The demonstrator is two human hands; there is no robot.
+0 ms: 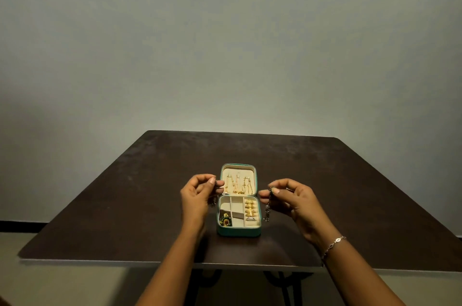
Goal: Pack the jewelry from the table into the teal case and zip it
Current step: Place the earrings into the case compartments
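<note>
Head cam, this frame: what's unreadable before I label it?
- Head view: dark item pinched by the left hand, mostly hidden behind its fingers.
- The dangling dark piece in the right hand: too small to name; whether the two join is unclear.
- Gold chains in the teal case lid: too small to count.
- Table base: mostly hidden under the tabletop.

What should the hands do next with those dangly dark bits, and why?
Probably lower the two dark pieces into the bare-looking middle slot of the teal case. The left hand and right hand each pinch one beside the open case; the rings fill the right column and a colourful piece sits in the near-left pocket.
</note>
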